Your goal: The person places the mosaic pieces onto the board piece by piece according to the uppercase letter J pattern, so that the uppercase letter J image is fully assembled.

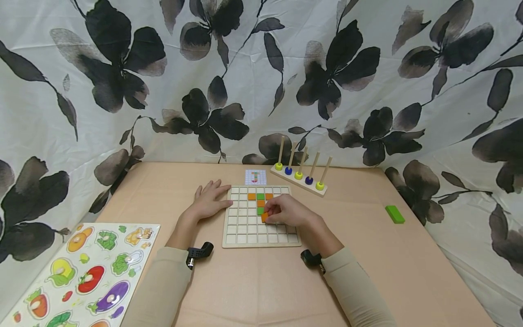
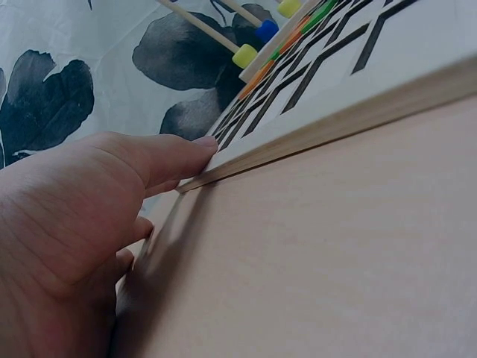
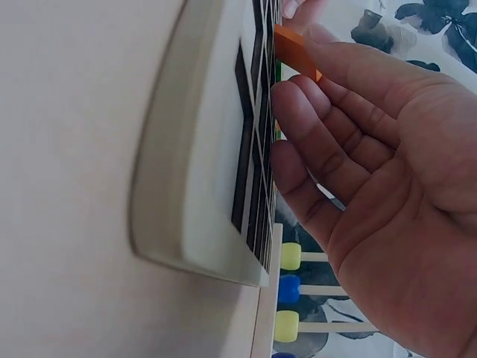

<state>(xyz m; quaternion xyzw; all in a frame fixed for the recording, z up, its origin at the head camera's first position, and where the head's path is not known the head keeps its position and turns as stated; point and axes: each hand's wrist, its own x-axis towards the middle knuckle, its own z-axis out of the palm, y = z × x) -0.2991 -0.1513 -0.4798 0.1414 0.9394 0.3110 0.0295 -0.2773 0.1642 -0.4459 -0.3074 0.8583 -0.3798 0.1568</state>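
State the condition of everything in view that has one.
Grid board: partly filled
Placed tiles: lying in grid cells
Held orange tile: pinched, tilted
Left hand: touching the grid board's left side
Right hand: pinching the held orange tile
Peg stand: one bead on each peg
Pattern card: face up
Green block: lying apart
Vegetable puzzle: lying flat

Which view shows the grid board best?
The head view: it shows the grid board from above, nearly whole, though the right hand covers some cells. The left wrist view shows an edge and slanted cells; the right wrist, a corner, foreshortened.
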